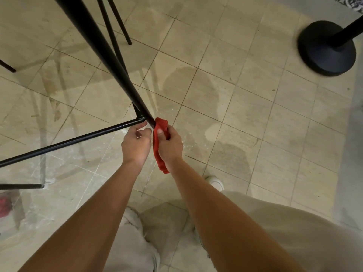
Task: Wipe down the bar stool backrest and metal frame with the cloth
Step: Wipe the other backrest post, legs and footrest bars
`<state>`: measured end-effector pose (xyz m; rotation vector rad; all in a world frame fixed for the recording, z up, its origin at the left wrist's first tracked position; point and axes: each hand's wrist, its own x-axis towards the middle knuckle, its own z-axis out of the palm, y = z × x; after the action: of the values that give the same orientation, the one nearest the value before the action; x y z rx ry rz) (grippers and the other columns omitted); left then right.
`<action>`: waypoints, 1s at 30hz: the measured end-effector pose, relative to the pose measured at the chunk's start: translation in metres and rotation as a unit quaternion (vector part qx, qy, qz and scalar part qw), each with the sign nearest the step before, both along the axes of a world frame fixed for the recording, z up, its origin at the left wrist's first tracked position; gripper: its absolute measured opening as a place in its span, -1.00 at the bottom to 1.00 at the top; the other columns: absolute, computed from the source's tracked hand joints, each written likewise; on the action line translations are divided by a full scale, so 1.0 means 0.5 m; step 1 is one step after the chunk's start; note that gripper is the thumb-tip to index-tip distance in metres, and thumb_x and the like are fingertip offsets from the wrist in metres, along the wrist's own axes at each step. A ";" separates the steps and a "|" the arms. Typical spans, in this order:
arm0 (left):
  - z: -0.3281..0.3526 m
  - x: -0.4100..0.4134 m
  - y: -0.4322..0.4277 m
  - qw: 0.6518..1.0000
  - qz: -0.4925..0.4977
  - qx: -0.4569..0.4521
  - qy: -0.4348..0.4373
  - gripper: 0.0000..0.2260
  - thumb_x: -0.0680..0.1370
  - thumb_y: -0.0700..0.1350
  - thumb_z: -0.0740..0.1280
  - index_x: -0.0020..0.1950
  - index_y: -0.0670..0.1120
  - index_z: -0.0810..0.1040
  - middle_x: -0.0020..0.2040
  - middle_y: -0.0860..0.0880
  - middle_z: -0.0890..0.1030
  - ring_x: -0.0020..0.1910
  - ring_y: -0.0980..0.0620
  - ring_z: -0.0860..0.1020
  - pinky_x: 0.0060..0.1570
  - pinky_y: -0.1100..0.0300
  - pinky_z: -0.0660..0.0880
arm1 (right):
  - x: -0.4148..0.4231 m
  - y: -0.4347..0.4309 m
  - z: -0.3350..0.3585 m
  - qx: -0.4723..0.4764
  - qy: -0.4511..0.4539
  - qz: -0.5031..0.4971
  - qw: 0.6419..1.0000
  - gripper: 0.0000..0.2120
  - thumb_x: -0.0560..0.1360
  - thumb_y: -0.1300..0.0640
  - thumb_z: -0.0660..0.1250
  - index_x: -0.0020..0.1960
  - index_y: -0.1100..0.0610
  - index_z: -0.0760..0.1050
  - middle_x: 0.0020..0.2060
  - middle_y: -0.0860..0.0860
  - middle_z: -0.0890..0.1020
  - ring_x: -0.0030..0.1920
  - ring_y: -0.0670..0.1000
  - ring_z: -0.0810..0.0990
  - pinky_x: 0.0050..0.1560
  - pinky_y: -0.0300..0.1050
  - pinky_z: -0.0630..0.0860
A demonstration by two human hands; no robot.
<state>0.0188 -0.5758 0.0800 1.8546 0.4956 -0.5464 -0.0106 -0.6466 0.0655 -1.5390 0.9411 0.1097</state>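
At frame centre the right hand [170, 143] is gripping the red cloth [160, 146] against a black stool leg [110, 61] near its foot, left hand [136, 143] loosely curled beside it, empty; frame-wiping apparently late, backrest unseen.

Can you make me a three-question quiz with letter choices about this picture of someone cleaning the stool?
1. Where is the cloth?
A. on the floor
B. at the lower end of the black leg
C. on the round base

2. What colour is the cloth?
A. red
B. blue
C. white

3. What is the left hand doing?
A. holding the cloth
B. resting by the joint of the crossbar
C. hanging by the person's side

Answers: 1 B, the right hand presses it against the leg; 2 A, it is bright red; 3 B, its fingers sit at the joint, empty.
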 end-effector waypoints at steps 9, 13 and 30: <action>-0.010 0.019 -0.002 1.000 0.023 -0.012 0.008 -0.88 0.51 -0.10 0.21 -0.14 0.07 0.53 -0.08 -0.06 0.64 0.00 -0.17 0.61 0.13 -0.13 0.52 | -0.008 0.026 -0.010 -0.017 -0.082 -0.046 0.995 -0.76 0.56 0.03 0.22 0.19 0.05 0.52 -0.03 0.01 0.63 0.02 0.02 0.59 0.10 -0.03 0.53; -0.021 0.018 -0.003 0.999 0.044 -0.023 0.009 -0.77 0.56 -0.13 0.21 0.19 -0.03 0.53 0.06 -0.06 0.62 0.04 -0.05 0.59 0.19 -0.01 0.50 | -0.001 0.008 -0.018 -0.007 -0.032 -0.017 0.999 -0.78 0.59 0.11 0.18 0.17 0.08 0.51 -0.09 -0.04 0.60 -0.03 0.00 0.56 0.06 -0.10 0.49; -0.090 0.029 -0.009 0.999 0.037 -0.019 0.034 -0.80 0.56 -0.15 0.21 0.14 0.00 0.52 0.04 -0.02 0.63 0.01 0.03 0.59 0.18 0.03 0.52 | 0.006 -0.008 -0.119 -0.066 0.045 0.043 0.996 -0.73 0.61 0.10 0.10 0.25 0.09 0.44 -0.01 0.09 0.60 -0.07 0.04 0.54 -0.09 -0.09 0.44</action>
<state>0.0335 -0.5802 0.0348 1.7791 0.5922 -0.5671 -0.0074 -0.6507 0.0060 -1.7093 0.9679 0.1824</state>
